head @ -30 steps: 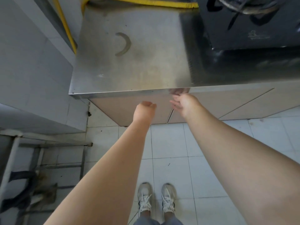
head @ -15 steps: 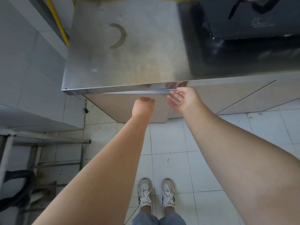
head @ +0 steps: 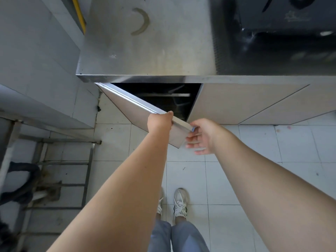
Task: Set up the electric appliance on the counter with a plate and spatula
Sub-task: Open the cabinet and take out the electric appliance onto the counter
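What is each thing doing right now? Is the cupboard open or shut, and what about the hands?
Left beige cupboard door with metal top edge: swung partly open.
Right beige cupboard door: shut.
Dark cupboard inside: uncovered, contents too dark to tell.
Left hand: grips the open door's top edge.
Right hand: open, fingers straight by the door's free corner.

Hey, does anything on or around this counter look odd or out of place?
A brownish crescent-shaped stain marks the stainless steel countertop near its back left, perhaps residue from a pot base. Otherwise nothing stands out.
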`<action>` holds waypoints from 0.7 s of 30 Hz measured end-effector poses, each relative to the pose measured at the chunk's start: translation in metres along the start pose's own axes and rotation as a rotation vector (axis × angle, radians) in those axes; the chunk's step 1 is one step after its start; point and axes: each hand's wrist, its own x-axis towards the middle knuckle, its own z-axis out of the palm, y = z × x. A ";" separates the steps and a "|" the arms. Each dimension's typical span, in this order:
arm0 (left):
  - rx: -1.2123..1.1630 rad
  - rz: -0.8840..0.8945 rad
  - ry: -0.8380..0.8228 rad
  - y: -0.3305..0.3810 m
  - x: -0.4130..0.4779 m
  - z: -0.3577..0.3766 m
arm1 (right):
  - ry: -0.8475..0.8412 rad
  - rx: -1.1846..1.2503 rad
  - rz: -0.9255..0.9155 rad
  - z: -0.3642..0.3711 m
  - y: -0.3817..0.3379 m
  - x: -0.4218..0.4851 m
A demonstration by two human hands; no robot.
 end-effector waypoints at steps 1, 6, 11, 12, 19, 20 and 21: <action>-0.021 -0.027 -0.014 0.000 -0.002 -0.003 | -0.015 -0.121 0.000 -0.003 0.001 -0.002; -0.038 -0.126 -0.109 -0.008 -0.017 -0.027 | 0.086 -0.504 -0.178 0.017 -0.004 -0.009; 0.061 -0.071 -0.145 -0.033 -0.024 -0.069 | 0.002 -0.693 -0.297 0.055 0.015 -0.017; 0.080 -0.049 -0.156 -0.039 -0.026 -0.077 | -0.039 -0.664 -0.293 0.061 0.020 -0.020; 0.189 0.030 -0.153 -0.068 -0.026 -0.155 | -0.213 -0.437 -0.272 0.139 0.052 -0.033; 0.204 0.047 -0.148 -0.071 -0.025 -0.164 | -0.223 -0.436 -0.275 0.151 0.053 -0.033; 0.217 0.062 -0.132 -0.079 -0.024 -0.180 | -0.241 -0.439 -0.271 0.168 0.058 -0.032</action>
